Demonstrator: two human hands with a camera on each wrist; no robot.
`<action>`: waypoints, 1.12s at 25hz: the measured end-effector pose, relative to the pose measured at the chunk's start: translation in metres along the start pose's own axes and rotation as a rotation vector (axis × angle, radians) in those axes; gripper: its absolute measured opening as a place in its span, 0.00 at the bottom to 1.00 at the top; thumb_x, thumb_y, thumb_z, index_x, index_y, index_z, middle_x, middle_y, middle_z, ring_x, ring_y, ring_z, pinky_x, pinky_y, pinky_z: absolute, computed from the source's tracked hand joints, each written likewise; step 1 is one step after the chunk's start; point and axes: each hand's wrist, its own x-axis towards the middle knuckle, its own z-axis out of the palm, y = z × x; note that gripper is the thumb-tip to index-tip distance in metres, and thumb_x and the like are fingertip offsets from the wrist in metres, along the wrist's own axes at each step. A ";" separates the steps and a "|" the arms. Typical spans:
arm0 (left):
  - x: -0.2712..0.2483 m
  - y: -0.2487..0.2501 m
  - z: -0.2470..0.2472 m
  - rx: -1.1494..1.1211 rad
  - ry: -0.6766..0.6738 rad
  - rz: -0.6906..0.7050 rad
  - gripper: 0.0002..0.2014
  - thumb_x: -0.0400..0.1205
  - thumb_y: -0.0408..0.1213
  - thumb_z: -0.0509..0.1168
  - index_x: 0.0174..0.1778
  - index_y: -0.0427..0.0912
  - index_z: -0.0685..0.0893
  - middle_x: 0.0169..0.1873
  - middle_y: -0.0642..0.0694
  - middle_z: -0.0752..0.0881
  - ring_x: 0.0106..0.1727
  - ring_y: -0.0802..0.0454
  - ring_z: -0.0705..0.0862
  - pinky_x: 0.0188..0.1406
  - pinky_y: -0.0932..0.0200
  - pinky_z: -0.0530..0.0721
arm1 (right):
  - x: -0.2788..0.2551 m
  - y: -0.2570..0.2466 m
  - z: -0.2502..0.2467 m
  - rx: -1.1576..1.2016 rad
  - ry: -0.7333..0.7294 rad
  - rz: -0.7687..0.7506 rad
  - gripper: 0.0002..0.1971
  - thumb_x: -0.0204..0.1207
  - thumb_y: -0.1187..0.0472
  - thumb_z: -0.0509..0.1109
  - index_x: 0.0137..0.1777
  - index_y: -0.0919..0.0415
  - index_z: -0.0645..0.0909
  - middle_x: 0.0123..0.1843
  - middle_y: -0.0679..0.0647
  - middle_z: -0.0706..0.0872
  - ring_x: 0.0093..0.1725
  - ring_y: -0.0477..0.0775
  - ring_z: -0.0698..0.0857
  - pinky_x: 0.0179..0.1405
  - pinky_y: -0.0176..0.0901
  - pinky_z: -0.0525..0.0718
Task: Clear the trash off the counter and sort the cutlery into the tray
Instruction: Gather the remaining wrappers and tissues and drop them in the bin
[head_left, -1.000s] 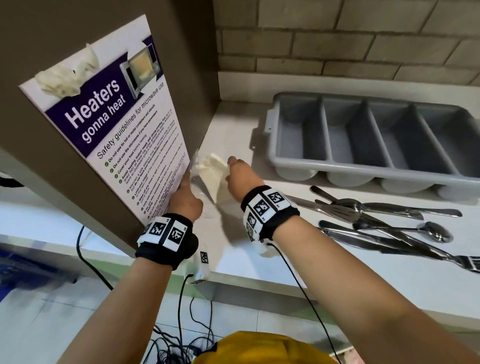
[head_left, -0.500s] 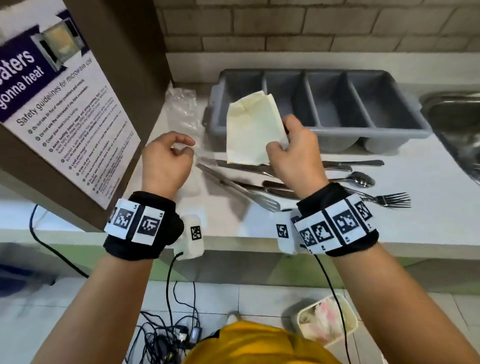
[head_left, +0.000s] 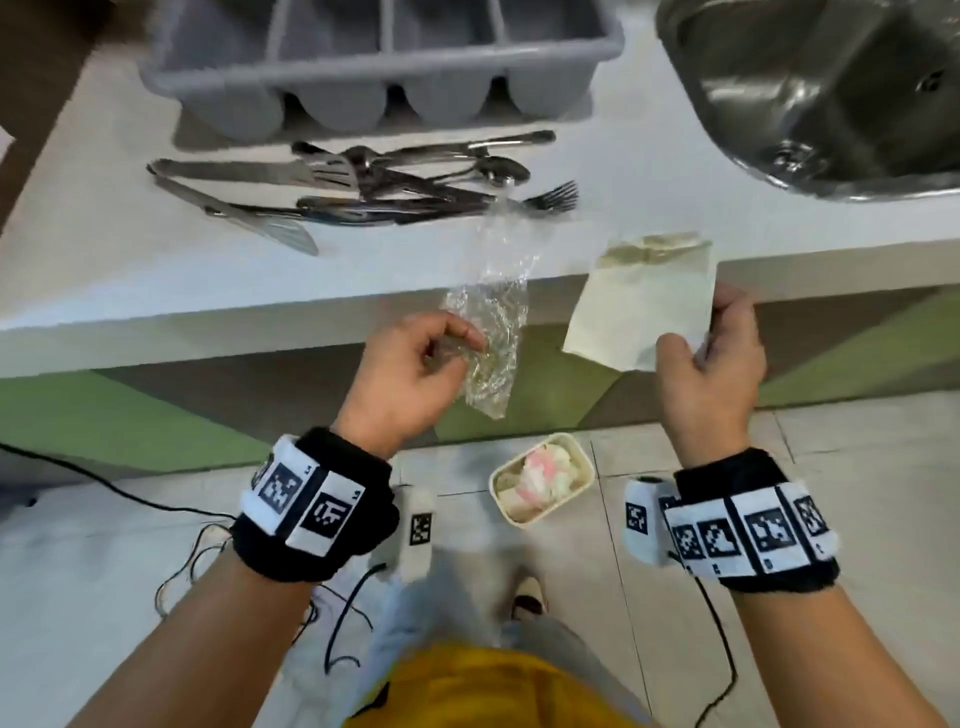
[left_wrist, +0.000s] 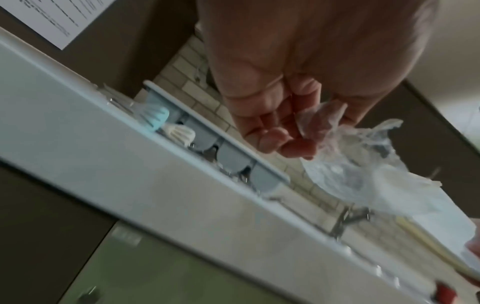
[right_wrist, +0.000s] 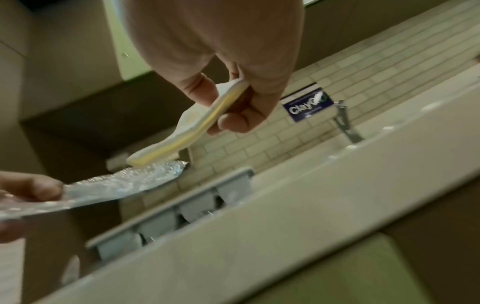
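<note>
My left hand (head_left: 415, 358) pinches a crumpled clear plastic wrapper (head_left: 493, 322) in front of the counter edge; the left wrist view shows that wrapper (left_wrist: 358, 164) hanging from my fingertips (left_wrist: 291, 144). My right hand (head_left: 711, 358) pinches a folded pale yellow napkin (head_left: 644, 301), seen edge-on as the napkin (right_wrist: 197, 123) in the right wrist view. Both are held out over the floor. A pile of metal cutlery (head_left: 363, 192) lies on the white counter (head_left: 104, 260), just before the grey four-compartment tray (head_left: 384, 67).
A small cream bin (head_left: 540, 480) holding pink and white trash stands on the floor below my hands. A steel sink (head_left: 821, 88) is set in the counter at the right. Cables (head_left: 197, 545) trail on the floor at the left.
My left hand has taken the plastic wrapper off the counter. Both hands pulled back past the counter edge, and my view tilted down to the floor bin.
</note>
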 end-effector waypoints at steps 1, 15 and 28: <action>-0.007 -0.010 0.020 0.051 -0.079 -0.020 0.14 0.73 0.25 0.61 0.39 0.51 0.85 0.42 0.52 0.88 0.27 0.70 0.78 0.30 0.76 0.76 | -0.007 0.026 -0.015 -0.016 0.019 0.066 0.23 0.64 0.68 0.60 0.62 0.69 0.73 0.44 0.45 0.82 0.42 0.35 0.83 0.44 0.33 0.82; 0.020 -0.278 0.233 0.520 -0.749 -0.566 0.20 0.79 0.25 0.57 0.65 0.42 0.79 0.70 0.44 0.77 0.72 0.47 0.76 0.71 0.58 0.73 | -0.114 0.343 0.026 -0.232 -0.111 0.716 0.22 0.71 0.81 0.58 0.56 0.57 0.78 0.61 0.62 0.79 0.57 0.62 0.79 0.53 0.46 0.79; 0.075 -0.462 0.389 0.651 -0.851 -0.489 0.22 0.80 0.24 0.57 0.69 0.43 0.77 0.74 0.43 0.73 0.74 0.46 0.73 0.72 0.59 0.71 | -0.108 0.575 0.119 -0.340 -0.414 0.800 0.27 0.74 0.74 0.60 0.71 0.53 0.73 0.69 0.63 0.79 0.62 0.62 0.80 0.60 0.39 0.77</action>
